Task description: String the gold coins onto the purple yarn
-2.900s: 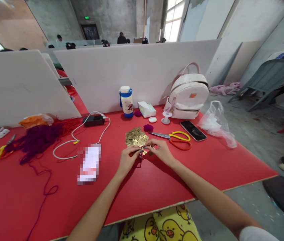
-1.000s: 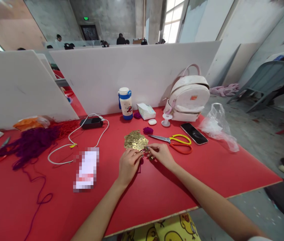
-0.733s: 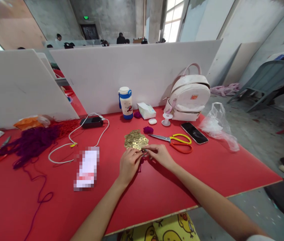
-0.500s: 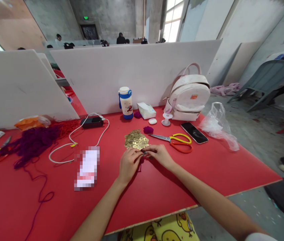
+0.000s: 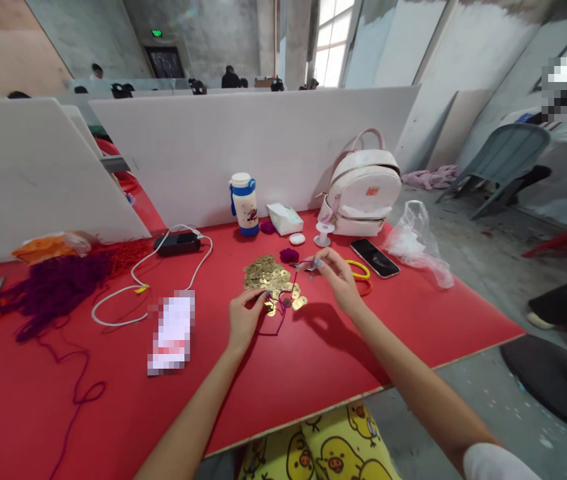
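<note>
A pile of gold-coloured, coin-like discs [image 5: 267, 272] lies on the red table in front of me. My left hand [image 5: 246, 319] is at the pile's near left edge, thumb and fingertips pinched on a purple thread [image 5: 281, 323]. Raised to the right of the pile, my right hand [image 5: 334, 279] pinches the upper part of the same thread. A darker disc [image 5: 287, 303] appears by the thread between the hands. Behind the pile sits a small purple yarn bundle [image 5: 289, 255]. Scissors with yellow and red handles [image 5: 361, 270] are partly hidden by my right hand.
A bottle [image 5: 245, 204], tissue pack [image 5: 285, 219], white spool [image 5: 323, 235], backpack [image 5: 361, 190], phone [image 5: 375, 258] and plastic bag [image 5: 421, 243] stand or lie farther back. On the left are a black device with a white cable [image 5: 178, 244] and purple yarn [image 5: 58, 287].
My hands have parted: the right has moved up and right, the left slightly left. Thread now stretches between them, and more discs show near the pile's front. The view has shifted slightly.
</note>
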The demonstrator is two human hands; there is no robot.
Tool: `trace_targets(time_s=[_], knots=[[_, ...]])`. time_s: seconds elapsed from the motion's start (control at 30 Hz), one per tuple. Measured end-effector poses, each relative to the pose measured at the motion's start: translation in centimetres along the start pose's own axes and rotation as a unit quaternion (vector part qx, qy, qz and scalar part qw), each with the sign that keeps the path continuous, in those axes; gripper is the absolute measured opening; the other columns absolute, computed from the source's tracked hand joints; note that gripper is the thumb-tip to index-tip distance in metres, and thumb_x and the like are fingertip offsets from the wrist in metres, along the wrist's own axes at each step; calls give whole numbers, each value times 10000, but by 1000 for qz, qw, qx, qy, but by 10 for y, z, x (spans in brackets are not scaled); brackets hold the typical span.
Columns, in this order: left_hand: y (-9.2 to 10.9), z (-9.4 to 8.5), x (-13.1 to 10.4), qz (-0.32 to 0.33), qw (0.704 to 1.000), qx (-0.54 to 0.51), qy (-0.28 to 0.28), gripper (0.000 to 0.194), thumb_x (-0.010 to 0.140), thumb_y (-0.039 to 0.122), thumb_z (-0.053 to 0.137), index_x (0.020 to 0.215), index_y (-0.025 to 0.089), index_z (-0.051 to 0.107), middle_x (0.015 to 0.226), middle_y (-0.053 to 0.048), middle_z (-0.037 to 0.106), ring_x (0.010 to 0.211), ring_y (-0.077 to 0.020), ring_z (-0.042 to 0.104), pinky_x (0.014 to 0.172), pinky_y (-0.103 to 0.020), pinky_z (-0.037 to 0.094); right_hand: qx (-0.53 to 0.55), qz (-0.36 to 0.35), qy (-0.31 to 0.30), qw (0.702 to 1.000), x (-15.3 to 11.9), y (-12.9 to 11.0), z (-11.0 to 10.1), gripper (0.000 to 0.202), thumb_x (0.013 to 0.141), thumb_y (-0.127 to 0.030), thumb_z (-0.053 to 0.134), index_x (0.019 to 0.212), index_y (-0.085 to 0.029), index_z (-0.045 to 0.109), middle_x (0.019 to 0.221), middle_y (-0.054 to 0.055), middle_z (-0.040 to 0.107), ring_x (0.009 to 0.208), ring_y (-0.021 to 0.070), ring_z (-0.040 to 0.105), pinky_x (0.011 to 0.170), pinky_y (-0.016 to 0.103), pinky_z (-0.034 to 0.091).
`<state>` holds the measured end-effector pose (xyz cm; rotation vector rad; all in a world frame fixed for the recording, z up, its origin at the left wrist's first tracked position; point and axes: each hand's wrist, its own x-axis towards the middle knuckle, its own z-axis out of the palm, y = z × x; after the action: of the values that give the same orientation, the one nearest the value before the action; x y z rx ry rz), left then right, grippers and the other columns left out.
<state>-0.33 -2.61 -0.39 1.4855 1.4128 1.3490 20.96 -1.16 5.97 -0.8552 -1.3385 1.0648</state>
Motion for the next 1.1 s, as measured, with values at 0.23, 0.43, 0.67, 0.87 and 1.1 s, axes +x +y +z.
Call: trace_targets(time_s=[0.23,0.43,0.67,0.87,1.1], knots=[[0,1,2,21,1000,10,-8,169,757,297,675,826,181,776,846,-78,769,798,-226,708,779,-348,553,38,-123,9,992,13,-51,7,271,886,-488,538,823,-235,462,1009,67,677,1025,251,663,760,347,549],[1,1,1,26,999,-15,-41,176,764,281,677,877,201,785,901,-74,771,862,-233,710,799,-350,565,6,-187,26,982,27,-71,20,290,916,-503,482,812,-235,438,1100,63,649,1118,232,613,831,360,541],[6,2,-2,-6,996,-48,-74,240,726,208,681,943,198,782,901,-69,778,808,-239,727,713,-338,596,27,-241,27,970,38,-79,22,251,926,-451,473,804,-233,447,1093,52,645,1177,238,581,981,440,480],[7,3,-3,14,994,-37,-102,141,716,211,698,822,209,791,818,-66,778,757,-223,728,729,-328,589,28,-254,81,963,53,-62,9,178,913,-427,484,869,-255,475,1124,37,626,1181,203,572,1051,425,434],[5,5,0,-54,985,-149,-73,222,604,350,800,724,164,781,860,-89,750,688,-199,696,578,-312,606,-114,-119,58,985,62,-1,-9,324,798,-341,625,1071,-219,500,1202,113,598,1178,224,548,983,399,450]])
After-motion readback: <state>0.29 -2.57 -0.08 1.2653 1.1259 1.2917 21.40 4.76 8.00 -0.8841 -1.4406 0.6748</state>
